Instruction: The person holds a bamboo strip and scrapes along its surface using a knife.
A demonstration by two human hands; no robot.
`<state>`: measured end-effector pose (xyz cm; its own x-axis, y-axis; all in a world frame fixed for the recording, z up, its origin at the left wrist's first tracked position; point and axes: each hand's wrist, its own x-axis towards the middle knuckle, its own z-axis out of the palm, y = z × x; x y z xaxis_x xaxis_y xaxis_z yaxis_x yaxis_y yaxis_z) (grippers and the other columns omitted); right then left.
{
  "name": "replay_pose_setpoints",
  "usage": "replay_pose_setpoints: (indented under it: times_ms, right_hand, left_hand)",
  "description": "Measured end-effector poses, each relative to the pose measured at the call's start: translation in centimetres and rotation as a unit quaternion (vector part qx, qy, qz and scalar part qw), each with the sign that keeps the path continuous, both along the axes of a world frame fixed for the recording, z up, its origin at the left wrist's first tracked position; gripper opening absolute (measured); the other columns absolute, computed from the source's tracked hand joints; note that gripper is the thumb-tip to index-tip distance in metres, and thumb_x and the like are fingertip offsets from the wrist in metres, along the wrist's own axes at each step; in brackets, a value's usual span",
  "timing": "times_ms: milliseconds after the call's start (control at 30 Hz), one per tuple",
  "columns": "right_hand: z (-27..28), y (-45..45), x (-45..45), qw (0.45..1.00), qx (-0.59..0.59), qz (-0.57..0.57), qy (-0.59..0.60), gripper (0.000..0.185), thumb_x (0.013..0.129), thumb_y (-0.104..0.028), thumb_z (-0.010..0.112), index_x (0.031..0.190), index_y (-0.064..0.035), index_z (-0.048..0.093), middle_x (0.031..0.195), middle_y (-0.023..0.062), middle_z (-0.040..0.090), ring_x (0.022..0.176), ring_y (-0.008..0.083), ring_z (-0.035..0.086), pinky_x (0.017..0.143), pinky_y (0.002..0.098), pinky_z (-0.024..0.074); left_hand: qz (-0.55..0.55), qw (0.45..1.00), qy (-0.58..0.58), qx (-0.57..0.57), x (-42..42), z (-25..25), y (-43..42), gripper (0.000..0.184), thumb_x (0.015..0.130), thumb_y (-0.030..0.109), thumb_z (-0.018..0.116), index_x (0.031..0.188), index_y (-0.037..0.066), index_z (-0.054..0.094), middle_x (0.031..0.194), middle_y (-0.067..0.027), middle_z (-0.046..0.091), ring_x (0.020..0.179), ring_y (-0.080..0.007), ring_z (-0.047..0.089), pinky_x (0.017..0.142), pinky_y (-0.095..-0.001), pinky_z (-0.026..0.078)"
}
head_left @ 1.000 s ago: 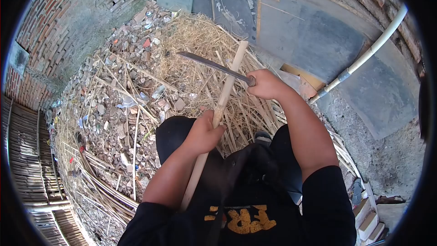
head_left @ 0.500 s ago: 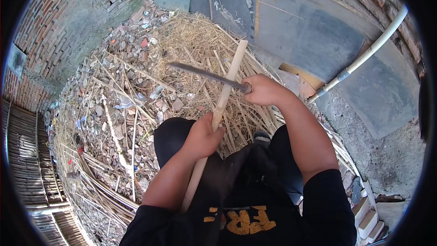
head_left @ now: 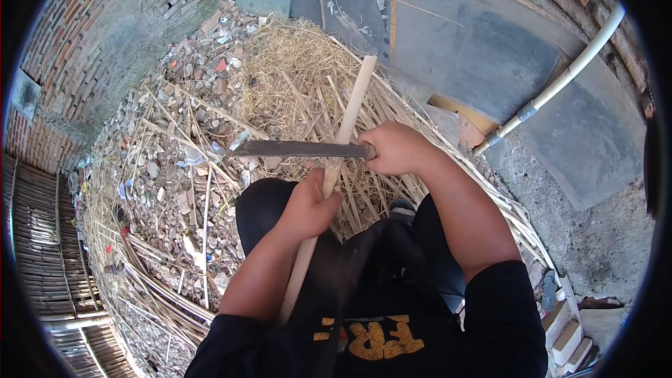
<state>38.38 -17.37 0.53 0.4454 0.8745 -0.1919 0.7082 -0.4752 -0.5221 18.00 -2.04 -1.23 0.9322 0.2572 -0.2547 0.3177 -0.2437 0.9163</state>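
Note:
A pale bamboo strip (head_left: 355, 101) slants from my lap up and away, its far end over the straw. My left hand (head_left: 309, 204) is closed round its middle. My right hand (head_left: 393, 148) grips the short handle of a long dark blade (head_left: 290, 149), which points left and lies level across the strip, just beyond my left hand. The blade crosses over the strip; whether its edge bites into it cannot be seen.
Rubble (head_left: 175, 161) covers the ground at the left, with dry straw (head_left: 287, 70) ahead. Long bamboo strips (head_left: 399, 108) lie on the right. Grey panels (head_left: 469, 49) and a pale pole (head_left: 574, 66) lean at the right. A brick wall (head_left: 91, 49) stands at the left.
My right hand and the blade have slid down along the strip towards my left hand. The blade has turned from slanting to nearly level. My left hand has hardly moved.

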Motion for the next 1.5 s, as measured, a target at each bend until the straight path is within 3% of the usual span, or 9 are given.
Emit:
replay_pose_setpoints:
  times_ms: [133,267,367,467,733,967,1067,1300,1500]
  right_hand:
    - [-1.7,-0.4,3.0,0.989,-0.013,-0.088,0.12,0.036,0.076,-0.018,0.072,0.11,-0.0072,0.074,0.087,0.0207,0.073,0.087,0.0372,0.071,0.08,0.0479,0.0553]
    - [-1.8,-0.3,1.2,0.998,0.049,-0.038,-0.021,0.034,0.076,-0.018,0.072,0.107,-0.0052,0.073,0.084,0.0192,0.072,0.083,0.035,0.072,0.077,0.0455,0.0556]
    - [-0.4,0.0,0.3,1.0,-0.006,-0.018,0.015,0.033,0.077,-0.019,0.072,0.107,-0.0037,0.073,0.082,0.0192,0.071,0.083,0.0337,0.072,0.076,0.0446,0.0554]
    - [-3.7,-0.6,4.1,0.992,0.042,-0.092,0.08,0.03,0.078,-0.019,0.071,0.104,-0.003,0.073,0.081,0.0197,0.071,0.08,0.0332,0.071,0.076,0.0442,0.055]
    - [-0.2,-0.7,0.8,1.0,-0.013,0.007,-0.024,0.028,0.077,-0.02,0.074,0.097,-0.0013,0.071,0.082,0.0202,0.07,0.079,0.0345,0.069,0.071,0.045,0.0525]
    - [-2.2,-1.5,3.7,0.986,0.097,-0.137,0.012,0.022,0.077,-0.018,0.07,0.094,-0.004,0.071,0.081,0.0167,0.07,0.079,0.0323,0.069,0.074,0.045,0.0531]
    - [0.3,-1.0,0.8,1.0,0.002,-0.006,-0.014,0.024,0.078,-0.019,0.07,0.097,-0.0033,0.072,0.083,0.0169,0.071,0.08,0.0321,0.069,0.075,0.0441,0.0539]
    - [-2.5,-2.3,5.2,0.982,0.076,-0.168,0.041,0.028,0.077,-0.019,0.07,0.099,-0.0019,0.072,0.089,0.0185,0.073,0.085,0.0349,0.071,0.078,0.0453,0.0548]
    - [-0.1,-1.8,2.6,0.998,0.022,-0.062,-0.002,0.025,0.078,-0.019,0.072,0.096,-0.0012,0.069,0.08,0.0184,0.068,0.077,0.0321,0.068,0.073,0.0432,0.0528]
  left_hand:
    - [-0.018,0.997,0.007,0.077,0.2,-1.8,0.6,0.025,0.091,0.011,0.068,0.109,-0.004,0.059,0.086,-0.012,0.066,0.08,-0.0205,0.066,0.074,-0.0359,0.052]
    - [0.007,0.998,-0.057,-0.002,0.1,-2.8,0.7,0.03,0.089,0.016,0.07,0.107,-0.005,0.058,0.08,-0.0192,0.067,0.076,-0.0312,0.071,0.071,-0.041,0.053]
    - [-0.023,0.999,-0.006,0.044,-0.3,-1.1,0.3,0.022,0.093,0.009,0.068,0.111,-0.001,0.058,0.09,-0.0047,0.062,0.084,-0.0114,0.058,0.076,-0.0306,0.049]
    - [-0.017,0.995,0.01,0.096,-0.1,-1.4,0.6,0.028,0.09,0.015,0.069,0.108,-0.004,0.058,0.082,-0.0172,0.067,0.075,-0.0278,0.07,0.071,-0.0399,0.053]
    - [-0.021,0.998,-0.016,0.06,-0.1,-1.3,0.2,0.027,0.091,0.015,0.069,0.105,-0.004,0.057,0.079,-0.0147,0.066,0.073,-0.0236,0.068,0.068,-0.0391,0.052]
    - [-0.028,0.998,-0.031,0.044,-0.5,-1.7,0.6,0.029,0.091,0.016,0.069,0.107,-0.005,0.057,0.08,-0.017,0.066,0.074,-0.0276,0.069,0.069,-0.0411,0.053]
    - [-0.034,0.998,-0.051,0.033,-0.4,-2.1,0.5,0.029,0.091,0.017,0.069,0.106,-0.005,0.056,0.079,-0.0169,0.065,0.073,-0.0276,0.068,0.07,-0.041,0.053]
    - [-0.056,0.996,-0.014,0.071,-0.5,-1.4,0.5,0.032,0.091,0.017,0.069,0.11,-0.005,0.057,0.08,-0.0163,0.065,0.074,-0.0255,0.067,0.071,-0.0397,0.053]
    - [-0.054,0.998,-0.032,0.024,-0.6,-0.7,0.1,0.029,0.092,0.017,0.069,0.108,-0.004,0.057,0.082,-0.012,0.065,0.076,-0.0202,0.065,0.07,-0.038,0.052]
